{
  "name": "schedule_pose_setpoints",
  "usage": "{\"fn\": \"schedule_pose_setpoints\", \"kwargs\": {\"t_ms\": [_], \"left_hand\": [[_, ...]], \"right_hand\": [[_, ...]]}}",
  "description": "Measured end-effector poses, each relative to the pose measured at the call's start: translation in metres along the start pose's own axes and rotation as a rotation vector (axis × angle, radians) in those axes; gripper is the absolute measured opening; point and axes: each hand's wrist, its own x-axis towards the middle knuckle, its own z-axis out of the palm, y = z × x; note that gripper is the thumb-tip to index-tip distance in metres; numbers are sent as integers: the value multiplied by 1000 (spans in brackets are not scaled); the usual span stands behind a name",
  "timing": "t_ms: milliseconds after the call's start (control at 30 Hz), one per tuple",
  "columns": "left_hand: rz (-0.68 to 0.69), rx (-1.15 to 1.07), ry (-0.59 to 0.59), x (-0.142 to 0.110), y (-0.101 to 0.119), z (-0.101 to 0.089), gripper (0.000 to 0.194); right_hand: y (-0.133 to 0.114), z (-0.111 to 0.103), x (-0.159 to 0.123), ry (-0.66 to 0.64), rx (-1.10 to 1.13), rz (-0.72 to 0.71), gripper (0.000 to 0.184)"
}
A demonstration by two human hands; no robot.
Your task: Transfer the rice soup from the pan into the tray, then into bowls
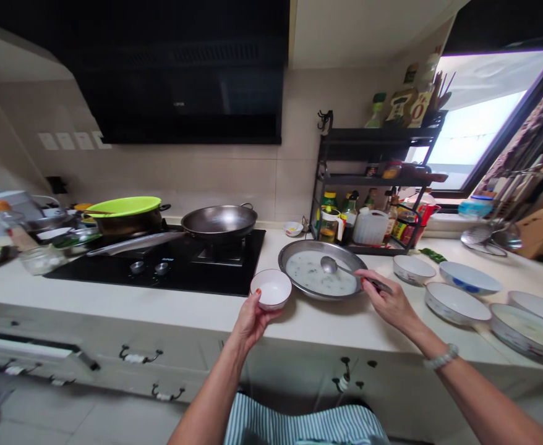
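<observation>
My left hand point(252, 318) grips a small white bowl point(272, 290) with a dark rim, thumb over its edge and fingers beneath. The bowl is held just left of a wide metal basin point(294, 288), and no food shows inside it. In the basin lies a pale, milky liquid point(306, 272) with small darker bits. My right hand point(389, 301) is closed around the handle of a metal spoon point(329, 265). The spoon reaches over the basin's right rim, its head at the liquid's surface.
Left of the basin, a wok point(220, 222) sits on the black cooktop point(174, 272) beside a pot topped by a green basin point(127, 204). Several bowls, among them a blue-white bowl point(470, 277), stand to the right. Behind is a black rack point(373, 181) with bottles.
</observation>
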Motion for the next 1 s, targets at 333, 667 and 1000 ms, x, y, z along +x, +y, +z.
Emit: {"fn": "schedule_pose_setpoints", "kwargs": {"t_ms": [333,667,1000], "left_hand": [[-7,3,-3,2,0,-1,48],[-36,8,-42,3,2,-3,58],[-24,-12,-66,4,-1,-8,54]], "right_hand": [[1,32,13,-74,256,325,28],[19,3,40,-485,-235,-375,38],[-7,-19,23,-488,19,-238,33]]}}
